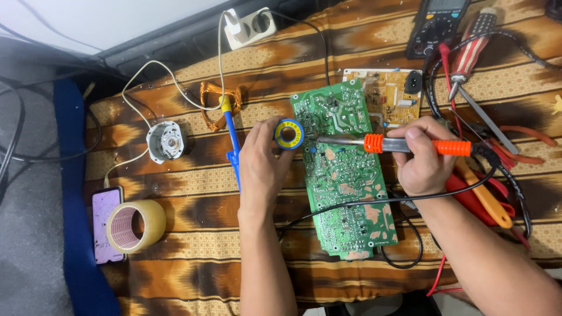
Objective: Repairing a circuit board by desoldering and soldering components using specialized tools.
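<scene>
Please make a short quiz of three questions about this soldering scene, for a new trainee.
1. True or false: the right hand holds the soldering iron with its tip over the green circuit board.
2. What does the left hand hold? A) the roll of tape B) the small blue and yellow solder spool C) the phone
3. Which thing lies beside the phone at the left of the cloth?

Key
1. True.
2. B.
3. The roll of tape, partly lying over the phone.
</scene>
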